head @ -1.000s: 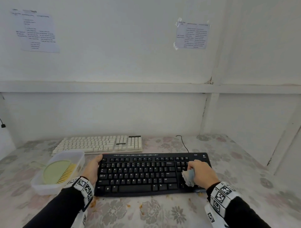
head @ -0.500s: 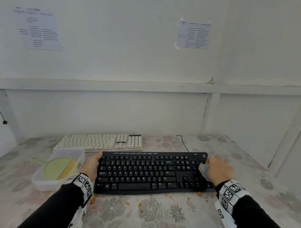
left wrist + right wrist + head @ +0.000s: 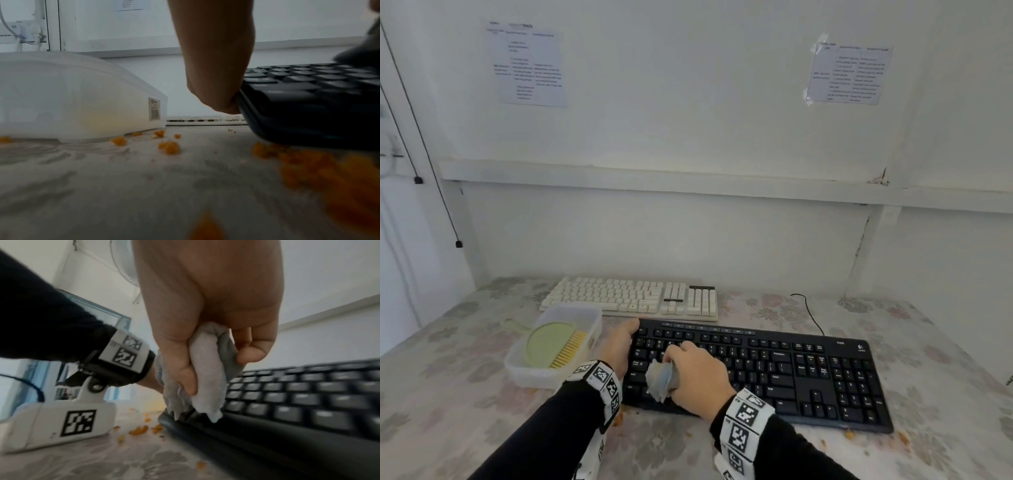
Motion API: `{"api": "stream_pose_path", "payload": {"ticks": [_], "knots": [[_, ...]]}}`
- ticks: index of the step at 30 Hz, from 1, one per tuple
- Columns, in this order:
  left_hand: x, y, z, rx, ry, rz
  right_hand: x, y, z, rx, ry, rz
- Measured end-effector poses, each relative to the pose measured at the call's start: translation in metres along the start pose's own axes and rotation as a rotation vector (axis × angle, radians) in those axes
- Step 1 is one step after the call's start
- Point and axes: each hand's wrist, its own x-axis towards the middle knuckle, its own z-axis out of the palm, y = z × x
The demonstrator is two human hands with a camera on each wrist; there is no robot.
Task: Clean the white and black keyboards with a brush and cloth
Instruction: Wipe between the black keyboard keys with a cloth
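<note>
The black keyboard lies in front of me, with the white keyboard behind it near the wall. My right hand grips a crumpled grey cloth and presses it on the left keys of the black keyboard. In the right wrist view the cloth hangs from my fist over the keyboard's front-left corner. My left hand holds the black keyboard's left edge, thumb over its top corner. A green brush with yellow bristles lies in a clear plastic tub.
Orange crumbs lie scattered on the flowered tablecloth between the tub and the black keyboard, and more crumbs along its front edge. A thin black cable runs behind the keyboard. White walls close the back and right.
My right hand has carried the cloth from the right end of the black keyboard across to its left keys. The left hand has stayed on the left edge.
</note>
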Motion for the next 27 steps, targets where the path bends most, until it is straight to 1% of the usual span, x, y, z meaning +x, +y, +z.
{"api": "stream_pose_path", "payload": {"ticks": [2, 4, 7, 11, 16, 21, 27], "knots": [[-0.001, 0.002, 0.0, -0.001, 0.011, 0.009, 0.007, -0.022, 0.009, -0.06, -0.037, -0.051], [0.0, 0.003, -0.001, -0.002, 0.012, -0.009, 0.013, -0.037, 0.015, -0.097, -0.068, -0.065], [0.003, 0.003, 0.002, -0.013, -0.021, -0.001, 0.018, -0.05, 0.021, -0.128, -0.108, -0.037], [0.001, 0.004, 0.003, -0.039, -0.047, 0.005, 0.018, -0.052, 0.024, -0.145, -0.114, 0.005], [0.0, 0.002, 0.002, -0.055, -0.076, 0.005, 0.013, -0.041, 0.023, -0.159, -0.106, 0.055], [0.0, 0.003, 0.003, -0.048, -0.076, -0.011, 0.002, -0.026, 0.022, -0.189, -0.078, 0.068], [0.002, 0.001, 0.001, -0.081, -0.109, -0.012, -0.017, 0.01, 0.015, -0.207, -0.049, 0.146]]}}
